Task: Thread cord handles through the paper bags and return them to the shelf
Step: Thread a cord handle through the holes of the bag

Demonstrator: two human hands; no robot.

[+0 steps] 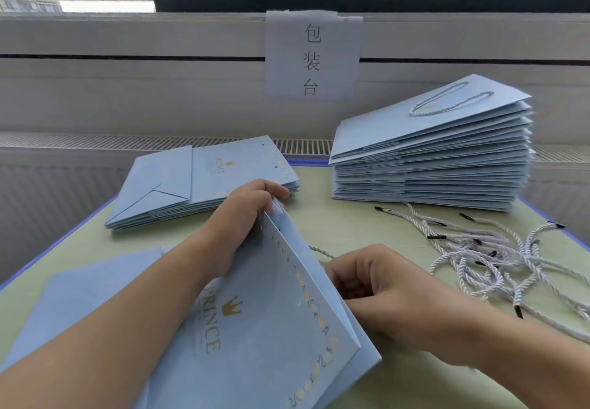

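On the table — two bag stacks; left hand grips one bag, right hand pinches cord.

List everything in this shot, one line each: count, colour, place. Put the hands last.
Bag being threaded: one, light blue with gold crown and lettering, near centre, held up off the table.
Cord at that bag: one, white twisted, running from behind the bag's top edge to the right hand.
Low bag stack: several, light blue, far left, no handles visible.
Tall bag stack: many, light blue, far right; top bag has a cord handle.
Loose cords: a tangled pile, white with black tips, right of table.
Table: one, pale green, blue edge.
Paper sign: one, white, on the wall.
Left hand: grips the bag's top edge.
Right hand: pinches the cord.
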